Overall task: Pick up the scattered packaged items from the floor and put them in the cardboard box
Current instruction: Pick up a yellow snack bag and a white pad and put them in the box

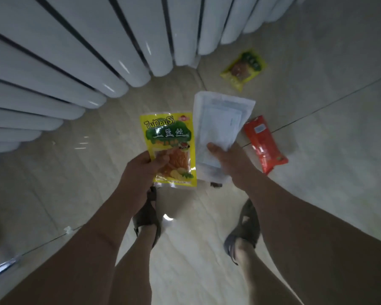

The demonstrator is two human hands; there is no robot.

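Yellow snack packet (169, 148) gripped in the left hand (141, 170), white flat pouch (218, 130) clamped by the right hand (231, 161), red packet (264, 144) and small yellow packet (243, 69) left lying on the tiled floor (317, 106), white radiator (75, 51) seen behind.

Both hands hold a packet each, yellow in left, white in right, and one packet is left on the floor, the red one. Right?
Not quite. The head view shows two on the floor: the red packet and a yellow-green packet. Left hand holds the yellow packet, right hand the white packet.
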